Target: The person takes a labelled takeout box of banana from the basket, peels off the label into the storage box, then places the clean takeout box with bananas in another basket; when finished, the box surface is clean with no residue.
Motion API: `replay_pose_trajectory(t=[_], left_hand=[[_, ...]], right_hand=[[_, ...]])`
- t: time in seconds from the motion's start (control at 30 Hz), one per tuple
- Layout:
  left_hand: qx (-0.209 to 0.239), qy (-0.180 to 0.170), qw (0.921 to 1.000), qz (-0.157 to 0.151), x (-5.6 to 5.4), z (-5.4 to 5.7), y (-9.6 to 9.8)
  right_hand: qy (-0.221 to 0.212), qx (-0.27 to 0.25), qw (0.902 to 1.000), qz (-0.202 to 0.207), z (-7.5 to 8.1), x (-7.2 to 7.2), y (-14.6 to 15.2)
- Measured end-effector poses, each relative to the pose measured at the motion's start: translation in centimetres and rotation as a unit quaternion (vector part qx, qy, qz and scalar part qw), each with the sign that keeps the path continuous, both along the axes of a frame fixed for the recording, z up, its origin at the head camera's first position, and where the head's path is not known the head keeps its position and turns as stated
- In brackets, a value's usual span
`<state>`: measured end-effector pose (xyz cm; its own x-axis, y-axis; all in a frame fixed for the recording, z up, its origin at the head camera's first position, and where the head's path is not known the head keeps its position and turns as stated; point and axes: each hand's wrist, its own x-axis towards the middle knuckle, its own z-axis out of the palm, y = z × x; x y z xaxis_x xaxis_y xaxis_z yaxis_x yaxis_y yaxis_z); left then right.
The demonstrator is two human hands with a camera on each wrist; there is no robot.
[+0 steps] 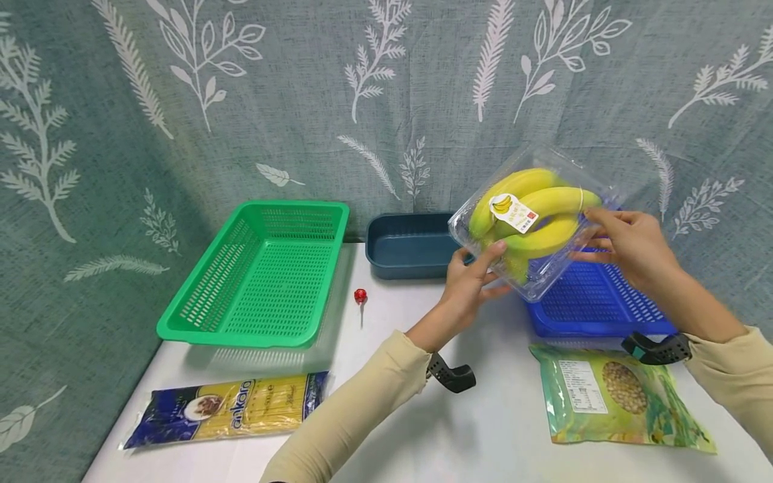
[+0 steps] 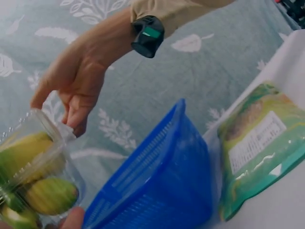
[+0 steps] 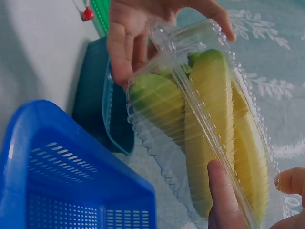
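Observation:
A clear plastic box of bananas (image 1: 531, 215), with a white label on its lid, is held up tilted above the blue basket (image 1: 574, 295). My left hand (image 1: 468, 285) grips its lower left corner. My right hand (image 1: 634, 248) pinches its right edge. In the right wrist view the bananas (image 3: 207, 133) show through the ridged side of the box, with the left hand (image 3: 138, 38) at its far end. In the left wrist view the right hand (image 2: 78, 81) holds the box's edge, beside the blue basket (image 2: 157, 176).
A green basket (image 1: 272, 288) stands at the left, and a dark teal bin (image 1: 410, 272) at the back. Between them lies a red lollipop (image 1: 360, 296). A spaghetti pack (image 1: 229, 409) is at front left, a green bag (image 1: 622, 396) at front right. A patterned curtain (image 1: 302, 100) hangs behind.

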<state>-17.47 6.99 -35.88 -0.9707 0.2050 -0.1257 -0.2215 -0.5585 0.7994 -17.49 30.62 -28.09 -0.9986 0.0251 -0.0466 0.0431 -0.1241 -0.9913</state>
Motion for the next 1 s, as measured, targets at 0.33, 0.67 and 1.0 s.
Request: replay_pose_trajectory(t=[0.33,0.67,1.0], left_hand=[[-0.062,0.027,0.9977,0.001,0.0,-0.6,-2.0],[-0.141,0.056,0.9867,-0.058,-0.3,-0.6,-7.0],[-0.17,0.074,0.976,-0.114,0.2,-0.3,-11.3]], right_hand=[[-0.001,0.04,0.9991,-0.01,-0.8,0.9,-0.5],[0.015,0.144,0.9893,0.017,-2.1,1.5,-0.8],[0.042,0.285,0.9492,0.128,-2.3,2.0,-1.4]])
